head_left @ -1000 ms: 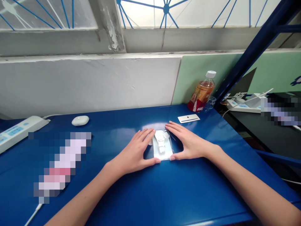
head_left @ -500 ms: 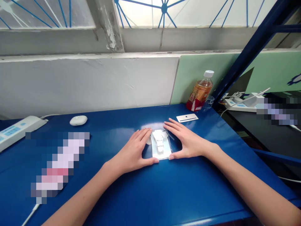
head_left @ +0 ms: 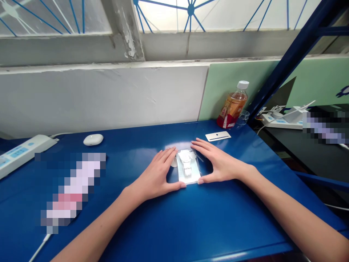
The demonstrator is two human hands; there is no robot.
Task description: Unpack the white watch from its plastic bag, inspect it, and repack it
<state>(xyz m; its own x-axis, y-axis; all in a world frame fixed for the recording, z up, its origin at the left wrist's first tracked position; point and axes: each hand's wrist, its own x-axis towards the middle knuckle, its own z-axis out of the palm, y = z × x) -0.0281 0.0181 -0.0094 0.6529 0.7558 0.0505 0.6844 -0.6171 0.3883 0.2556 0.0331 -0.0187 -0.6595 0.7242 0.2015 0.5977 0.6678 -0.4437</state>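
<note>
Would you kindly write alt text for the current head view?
A left hand and right hand frame a clear packet with a white watch-shaped item on a blue table. Behind it are a card and a bottle; to the left, a white case and a power strip.

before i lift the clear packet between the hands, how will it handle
The clear packet looks light and may slip, its surface being thin and glossy. Lying flat on the blue table, it should slide rather than tip or roll.
</note>
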